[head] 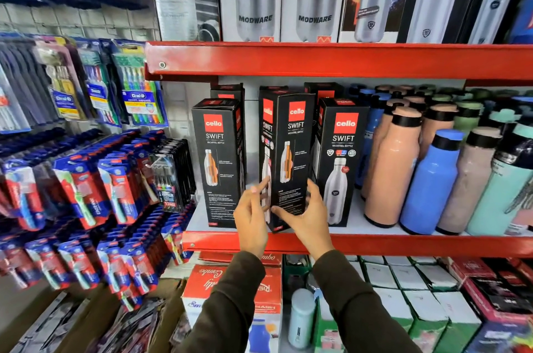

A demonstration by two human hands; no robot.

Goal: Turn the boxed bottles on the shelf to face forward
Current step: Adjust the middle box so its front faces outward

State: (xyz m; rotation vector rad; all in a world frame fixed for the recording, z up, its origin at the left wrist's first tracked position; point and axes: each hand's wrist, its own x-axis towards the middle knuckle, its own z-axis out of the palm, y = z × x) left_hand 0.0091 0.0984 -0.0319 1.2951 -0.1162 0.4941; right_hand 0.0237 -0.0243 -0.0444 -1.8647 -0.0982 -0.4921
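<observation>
Three black boxed bottles stand in the front row of the red shelf [403, 244]. The middle box [288, 150] is turned corner-on, with two faces showing. My left hand [252, 220] touches its lower left face with spread fingers, and my right hand [308, 217] grips its lower right edge. The left box [219, 162] shows a side face with a cutaway bottle picture. The right box [340, 159] shows a white bottle picture. More black boxes stand behind them.
Loose peach, blue, grey and mint bottles [427, 179] crowd the shelf right of the boxes. Toothbrush packs [115, 179] hang at the left. A red upper shelf [317, 60] carries steel-bottle boxes. White and red cartons [403, 295] fill the level below.
</observation>
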